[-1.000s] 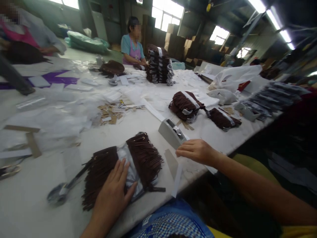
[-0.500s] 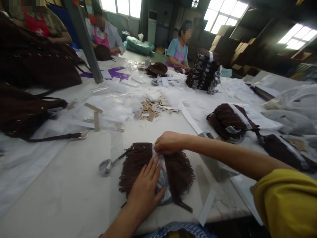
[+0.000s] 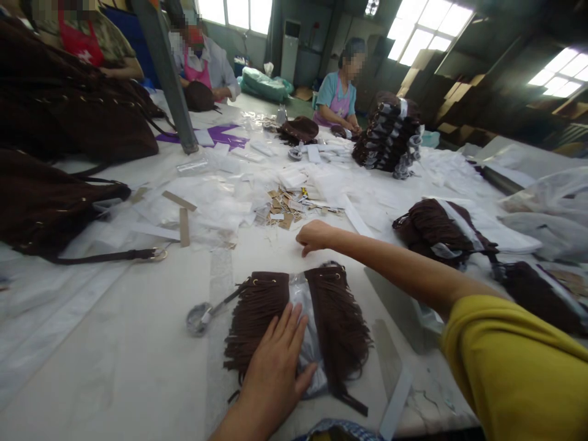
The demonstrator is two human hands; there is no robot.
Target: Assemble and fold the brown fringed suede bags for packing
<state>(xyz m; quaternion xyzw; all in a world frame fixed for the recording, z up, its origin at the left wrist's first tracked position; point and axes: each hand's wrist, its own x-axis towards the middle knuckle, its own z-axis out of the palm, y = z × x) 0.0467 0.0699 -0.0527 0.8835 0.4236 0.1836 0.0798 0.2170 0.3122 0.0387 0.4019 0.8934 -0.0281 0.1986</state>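
Left hand [image 3: 275, 373]: open flat, fingers spread, pressed on fringed brown piece [image 3: 337, 318].
Right hand [image 3: 315, 236]: loosely curled just past the piece's far end; whether it grips anything cannot be told.
Piece: two suede-like fringe panels, clear plastic between, at the near edge of the white tabletop [image 3: 138, 355].
Mid-table: cardboard tags [image 3: 285, 211], print too small to read.
Far edge: wrapped stack [image 3: 390, 141].
Room: a windowed workshop.
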